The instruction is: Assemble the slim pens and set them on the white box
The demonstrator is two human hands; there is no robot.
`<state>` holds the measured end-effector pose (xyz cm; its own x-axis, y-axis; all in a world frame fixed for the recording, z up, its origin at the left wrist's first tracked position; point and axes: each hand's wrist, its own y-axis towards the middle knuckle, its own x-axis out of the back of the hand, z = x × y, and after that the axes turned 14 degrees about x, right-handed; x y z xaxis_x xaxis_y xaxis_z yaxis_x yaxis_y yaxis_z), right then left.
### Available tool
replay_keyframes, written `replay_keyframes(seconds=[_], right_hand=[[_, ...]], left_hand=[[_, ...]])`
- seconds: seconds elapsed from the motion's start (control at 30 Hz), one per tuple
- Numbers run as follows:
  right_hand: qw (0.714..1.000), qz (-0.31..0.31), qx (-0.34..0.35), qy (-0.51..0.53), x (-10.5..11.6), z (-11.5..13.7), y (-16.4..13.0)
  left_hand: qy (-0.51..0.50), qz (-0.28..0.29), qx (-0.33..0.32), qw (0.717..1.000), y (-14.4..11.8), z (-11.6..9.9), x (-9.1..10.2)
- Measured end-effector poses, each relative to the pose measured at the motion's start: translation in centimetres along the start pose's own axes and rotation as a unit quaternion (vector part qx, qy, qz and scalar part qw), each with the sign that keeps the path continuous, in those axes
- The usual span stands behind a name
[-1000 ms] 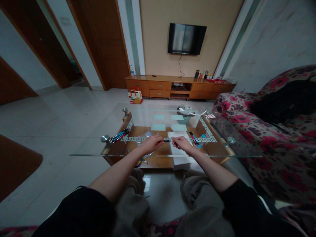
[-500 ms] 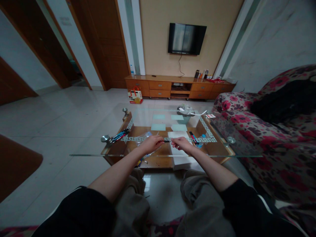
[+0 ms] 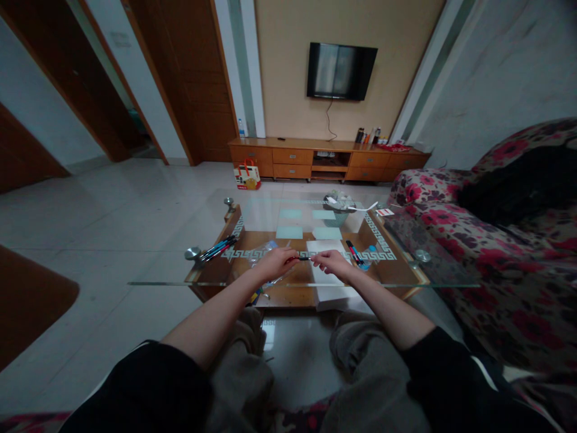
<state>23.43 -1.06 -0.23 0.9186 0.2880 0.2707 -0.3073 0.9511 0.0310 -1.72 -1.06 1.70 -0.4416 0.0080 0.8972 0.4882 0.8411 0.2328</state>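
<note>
Above the near part of the glass table (image 3: 153, 282), a slim dark pen (image 3: 305, 258) lies level between my two hands. My left hand (image 3: 280, 263) is closed around its left end, where a bit of red shows. The fingertips of my right hand (image 3: 332, 263) pinch its other end. My fingers hide both ends of the pen. A bundle of pens (image 3: 219, 247), black, blue and red, rests on the glass to the left. Several more pens (image 3: 354, 252) lie right of my right hand.
White paper-like blocks (image 3: 336, 296) and clear plastic packaging (image 3: 261, 251) show under the glass. Toward the back right is a basket (image 3: 339, 210) with crumpled plastic. A card (image 3: 384, 211) lies near the right edge. The flowered sofa (image 3: 523, 319) stands to the right.
Almost nothing differs. The pen and my right fingertips have shifted very slightly; both hands keep their hold.
</note>
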Motion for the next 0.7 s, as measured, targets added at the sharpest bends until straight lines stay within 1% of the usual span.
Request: replay_keyframes(seconds=[0.27,0.37,0.47,0.57,0.63,0.7], right_hand=[[0.999,-0.021,0.001,0.032,0.0,-0.2,0.1],[0.997,-0.035,-0.004,0.065,0.0,-0.1,0.1],[0.992,-0.067,-0.017,0.108,0.0,0.0,0.1],[0.984,-0.12,-0.014,0.128,0.1,-0.2,0.4],[0.983,-0.153,0.007,0.096,0.5,-0.6,0.7],[0.984,-0.17,0.045,0.014,1.0,-1.1,0.9]], left_hand=[[-0.003,0.0,0.003,1.0,-0.1,0.1,0.0],[0.011,-0.006,0.011,1.0,-0.1,0.1,-0.1],[0.025,-0.01,0.023,0.999,-0.1,0.2,-0.2],[0.031,-0.014,0.032,0.999,-0.1,0.4,-0.4],[0.033,-0.014,0.036,0.999,-0.1,0.4,-0.5],[0.032,-0.016,0.037,0.999,-0.1,0.5,-0.5]])
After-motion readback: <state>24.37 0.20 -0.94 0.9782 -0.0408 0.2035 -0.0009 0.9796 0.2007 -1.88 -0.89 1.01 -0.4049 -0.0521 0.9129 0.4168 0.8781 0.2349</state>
